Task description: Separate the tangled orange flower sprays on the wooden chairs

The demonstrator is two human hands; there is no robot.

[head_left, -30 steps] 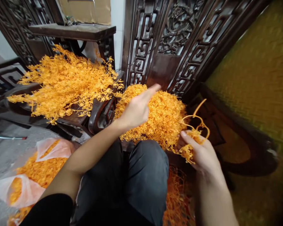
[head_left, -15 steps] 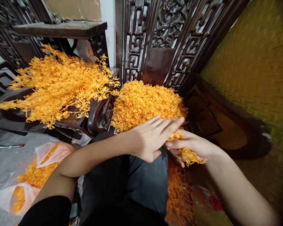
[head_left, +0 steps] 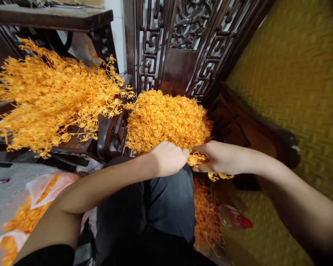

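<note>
Two hands meet on a small orange sprig at the near edge of a heaped pile.

The left hand (head_left: 169, 158) is curled into a loose fist and the right hand (head_left: 219, 158) is pinched shut; both close on the sprig (head_left: 196, 159), which lies between them, its tips also hanging below the right hand. Just behind the hands sits the pile (head_left: 166, 120) of the same orange bits, on a dark carved chair (head_left: 111, 133). Longer orange branches (head_left: 50, 96) lie well to the left. The hands hover above the person's dark trousers (head_left: 166, 207). A plastic bag (head_left: 39, 192) of orange bits lies on the floor at lower left.
</note>
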